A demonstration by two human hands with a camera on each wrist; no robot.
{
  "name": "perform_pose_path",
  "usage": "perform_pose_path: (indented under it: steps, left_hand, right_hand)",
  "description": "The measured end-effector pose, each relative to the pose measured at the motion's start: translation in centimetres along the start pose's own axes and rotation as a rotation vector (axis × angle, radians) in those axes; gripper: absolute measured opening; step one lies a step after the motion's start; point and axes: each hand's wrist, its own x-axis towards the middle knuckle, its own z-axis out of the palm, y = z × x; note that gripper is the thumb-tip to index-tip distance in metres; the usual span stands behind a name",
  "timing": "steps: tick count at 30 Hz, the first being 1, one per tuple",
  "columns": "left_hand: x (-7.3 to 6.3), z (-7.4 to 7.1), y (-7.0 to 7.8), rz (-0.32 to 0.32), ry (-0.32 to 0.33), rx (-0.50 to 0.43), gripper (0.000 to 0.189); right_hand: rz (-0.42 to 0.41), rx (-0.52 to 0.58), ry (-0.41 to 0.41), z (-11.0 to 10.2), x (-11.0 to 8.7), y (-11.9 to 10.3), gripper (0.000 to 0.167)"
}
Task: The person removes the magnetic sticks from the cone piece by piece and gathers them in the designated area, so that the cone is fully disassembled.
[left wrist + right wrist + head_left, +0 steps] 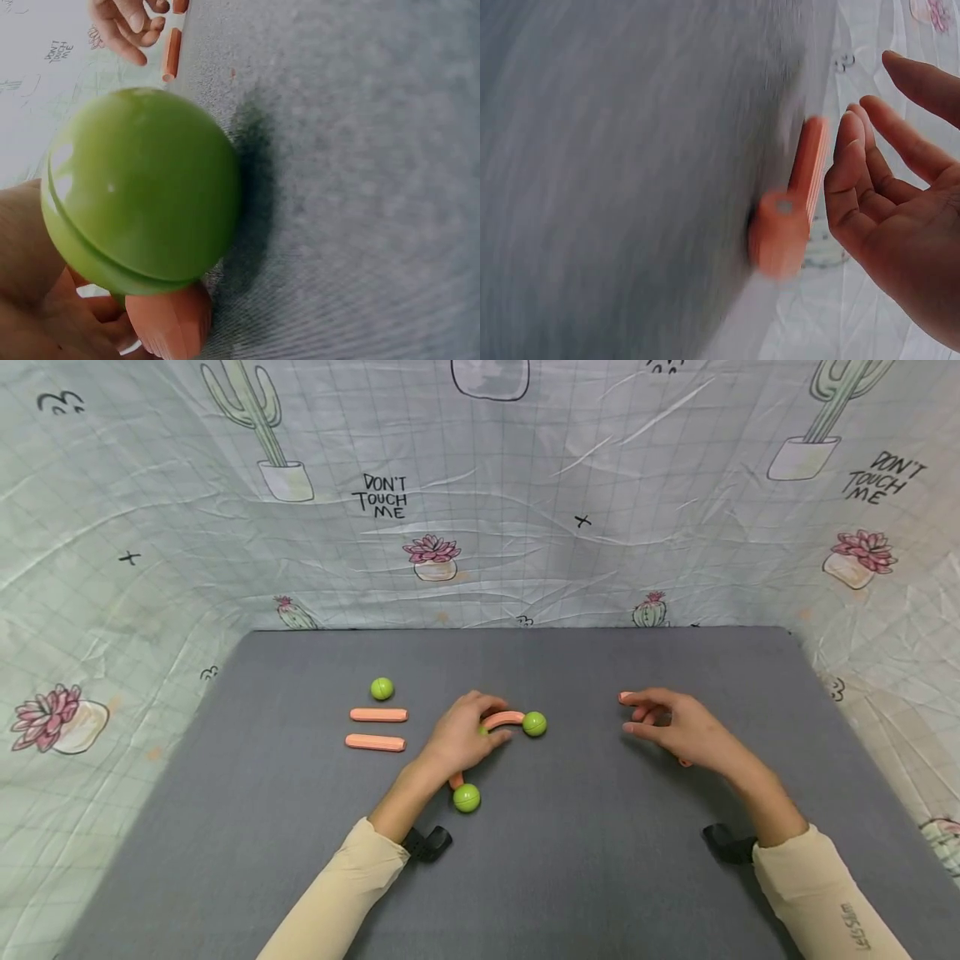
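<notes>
My left hand [461,731] holds a joined toy piece, its thumb and fingers around a green ball mostly hidden between them. A curved orange rod [503,719] runs from there to a green ball [535,724] on the right. Another orange rod [456,780], partly under the hand, ends at a nearer green ball [467,798]; the left wrist view shows a green ball [142,191] close up against an orange end [171,322]. My right hand [675,727] hovers with fingers loosely bent, nothing between them, beside a grooved orange rod [808,161] and a blurred orange piece [778,236].
Left of my left hand lie two straight orange rods, the farther rod [378,715] and the nearer rod [375,742]. Beyond them is a loose green ball [382,688]. A printed cloth [510,568] stands behind and beside the grey tabletop [570,877].
</notes>
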Motion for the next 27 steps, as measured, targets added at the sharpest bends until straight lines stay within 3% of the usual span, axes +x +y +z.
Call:
perform_pose_path:
  steps: [5, 12, 27]
  left_hand:
    - [-0.4, -0.1, 0.0, -0.042, 0.015, 0.006, 0.04]
    - [-0.6, -0.1, 0.0, -0.068, 0.036, 0.025, 0.036]
    - [-0.5, -0.2, -0.1, -0.011, 0.0, 0.0, 0.033]
  right_hand:
    - [-0.101, -0.049, -0.005, 1.5, 1.1, -0.8, 0.039]
    - [-0.128, -0.051, -0.041, 3.1, 2.5, -2.0, 0.036]
    - [-0.166, 0.007, -0.146, 5.2, 4.0, -3.7, 0.047]
